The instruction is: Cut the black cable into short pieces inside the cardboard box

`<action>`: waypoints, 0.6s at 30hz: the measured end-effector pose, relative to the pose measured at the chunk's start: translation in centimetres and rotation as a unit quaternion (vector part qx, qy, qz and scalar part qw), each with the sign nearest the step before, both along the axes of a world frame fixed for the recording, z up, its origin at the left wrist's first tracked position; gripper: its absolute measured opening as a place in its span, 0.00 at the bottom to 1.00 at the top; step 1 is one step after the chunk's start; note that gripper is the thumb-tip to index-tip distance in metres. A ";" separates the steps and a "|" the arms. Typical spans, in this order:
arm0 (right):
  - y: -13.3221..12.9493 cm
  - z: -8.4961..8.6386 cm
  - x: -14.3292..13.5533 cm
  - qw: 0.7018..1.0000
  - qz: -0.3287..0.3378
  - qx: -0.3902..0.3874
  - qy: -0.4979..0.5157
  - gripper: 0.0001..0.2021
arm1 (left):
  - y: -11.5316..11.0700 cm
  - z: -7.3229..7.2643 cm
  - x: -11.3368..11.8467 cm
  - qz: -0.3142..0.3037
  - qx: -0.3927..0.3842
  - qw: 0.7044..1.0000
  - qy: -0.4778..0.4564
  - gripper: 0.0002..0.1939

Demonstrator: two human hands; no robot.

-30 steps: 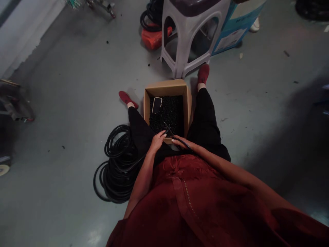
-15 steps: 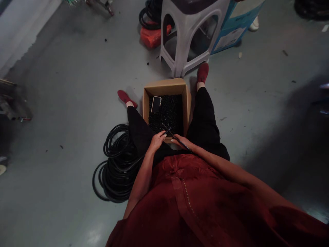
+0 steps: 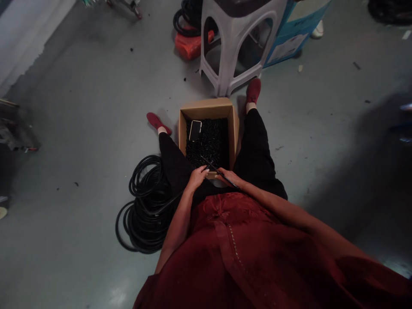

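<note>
My left hand [image 3: 196, 178] is closed at the near edge of an open cardboard box [image 3: 206, 104], fingers gripping the end of a black hose. That hose [image 3: 165, 210] runs back beneath my left forearm to a black coil on the floor. In my right hand [image 3: 229, 177] is a long, thin dark tool [image 3: 210, 164] with a pointed end, lying slantwise over the box. Its exact kind is too dim to tell. Between my legs, the box holds many short black pieces [image 3: 209, 143]. On top of them lies a phone [image 3: 195, 130] with a light rim.
The coiled black hose [image 3: 141, 227] lies by my left leg. Beyond the box stand a grey plastic stool [image 3: 225, 56], a red bag [image 3: 189, 46] with more black coils, and a blue carton [image 3: 286, 43]. Another person's white shoe [image 3: 318, 31] shows behind the carton.
The tool's pointed end has shifted slightly left and down, and its tip looks narrower. Both hands stay over the box's near edge.
</note>
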State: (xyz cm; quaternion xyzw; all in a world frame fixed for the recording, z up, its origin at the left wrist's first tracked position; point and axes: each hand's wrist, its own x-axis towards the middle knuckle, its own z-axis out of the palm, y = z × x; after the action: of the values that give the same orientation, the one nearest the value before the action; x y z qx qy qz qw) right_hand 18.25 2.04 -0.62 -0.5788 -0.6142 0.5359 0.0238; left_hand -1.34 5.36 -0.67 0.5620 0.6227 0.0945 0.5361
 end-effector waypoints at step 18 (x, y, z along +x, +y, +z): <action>0.0 -1.6 -0.1 0.999 0.022 0.013 -0.034 0.11 | 0.1 -0.9 0.0 -0.018 -0.007 0.999 0.030 0.19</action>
State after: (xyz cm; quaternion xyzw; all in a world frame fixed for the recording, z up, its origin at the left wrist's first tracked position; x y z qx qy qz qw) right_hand 18.13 1.99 -2.24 -0.5823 -0.6344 0.5083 -0.0016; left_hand -1.39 5.46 -1.60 0.5719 0.6289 0.0639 0.5228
